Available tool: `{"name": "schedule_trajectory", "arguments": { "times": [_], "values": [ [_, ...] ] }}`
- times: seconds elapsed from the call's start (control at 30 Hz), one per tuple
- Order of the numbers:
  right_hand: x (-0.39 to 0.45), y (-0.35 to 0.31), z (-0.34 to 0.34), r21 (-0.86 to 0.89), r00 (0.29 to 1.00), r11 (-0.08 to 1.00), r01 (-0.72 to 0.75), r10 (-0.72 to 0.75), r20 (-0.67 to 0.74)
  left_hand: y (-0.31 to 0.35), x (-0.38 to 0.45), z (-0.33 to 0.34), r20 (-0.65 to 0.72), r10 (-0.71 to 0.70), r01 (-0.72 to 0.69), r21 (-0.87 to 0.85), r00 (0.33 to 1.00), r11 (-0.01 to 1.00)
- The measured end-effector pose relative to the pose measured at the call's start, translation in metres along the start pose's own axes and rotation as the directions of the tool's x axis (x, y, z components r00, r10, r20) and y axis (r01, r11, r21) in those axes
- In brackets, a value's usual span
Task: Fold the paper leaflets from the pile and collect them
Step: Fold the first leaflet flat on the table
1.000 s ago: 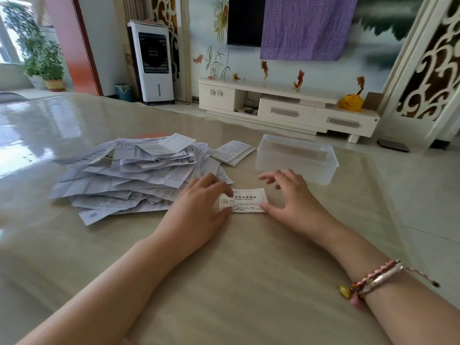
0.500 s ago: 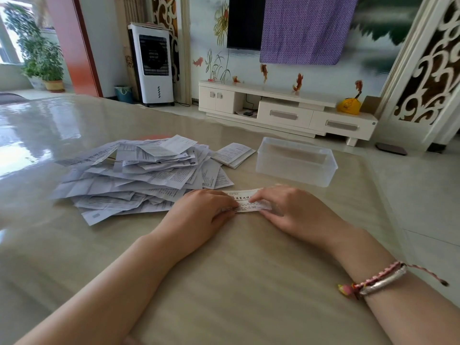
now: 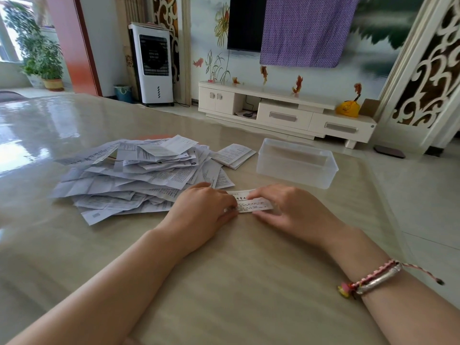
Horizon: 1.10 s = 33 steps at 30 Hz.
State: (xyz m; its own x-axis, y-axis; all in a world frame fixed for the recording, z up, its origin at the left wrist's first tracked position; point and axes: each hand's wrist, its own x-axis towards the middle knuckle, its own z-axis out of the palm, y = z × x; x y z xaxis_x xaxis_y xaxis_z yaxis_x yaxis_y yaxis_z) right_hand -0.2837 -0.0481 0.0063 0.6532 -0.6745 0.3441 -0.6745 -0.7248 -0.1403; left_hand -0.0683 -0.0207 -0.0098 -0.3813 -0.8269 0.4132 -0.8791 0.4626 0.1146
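- On the table (image 3: pixel 224 282), just in front of us, we are working on one leaflet (image 3: pixel 251 204), lying flat as a narrow strip between our two hands.
- We are holding its left end with the left hand (image 3: pixel 199 210), fingers curled together over the paper and pinning it down; whether the thumb is tucked under the edge, we cannot tell.
- We are gripping the right part with the right hand (image 3: pixel 291 207), fingers bent over the far edge and thumb lying along the near edge, so the strip is pinched between them.
- We are judging this to be the creasing step: to do it well, we should be keeping the edges lined up, holding one end still, and running the fingertips along the fold with even pressure so that the paper is not skewing or springing open.
- The strip's long axis is running left to right across our view, with the right end tilting slightly toward us; the printed lines are facing up and reading along that same axis.
- The pile (image 3: pixel 129 178) of unfolded sheets is sitting just beside the left hand, nearly touching it, and a few folded ones (image 3: pixel 235 155) are lying beyond the pile's right edge.
- The clear plastic box (image 3: pixel 298 165) is standing near the right hand, behind the strip, and looking like the place for collecting.
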Motion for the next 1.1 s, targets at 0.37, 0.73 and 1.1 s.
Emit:
{"name": "schedule_trajectory", "arguments": {
  "times": [0.37,0.73,1.1],
  "values": [
    [0.006,0.005,0.005,-0.155,0.986,0.988,0.019,-0.044,-0.164,0.000,-0.002,0.004,-0.051,-0.046,0.039,-0.123,0.998,0.992],
    [-0.004,-0.012,-0.002,0.503,0.939,0.849,-0.161,0.289,-0.189,0.010,-0.005,0.003,-0.049,-0.182,0.125,-0.552,0.982,0.824],
    [0.002,-0.005,0.011,0.132,0.976,0.972,-0.192,0.203,-0.075,0.012,-0.006,0.003,-0.048,-0.129,0.098,-0.412,0.990,0.906]
  ]
}}
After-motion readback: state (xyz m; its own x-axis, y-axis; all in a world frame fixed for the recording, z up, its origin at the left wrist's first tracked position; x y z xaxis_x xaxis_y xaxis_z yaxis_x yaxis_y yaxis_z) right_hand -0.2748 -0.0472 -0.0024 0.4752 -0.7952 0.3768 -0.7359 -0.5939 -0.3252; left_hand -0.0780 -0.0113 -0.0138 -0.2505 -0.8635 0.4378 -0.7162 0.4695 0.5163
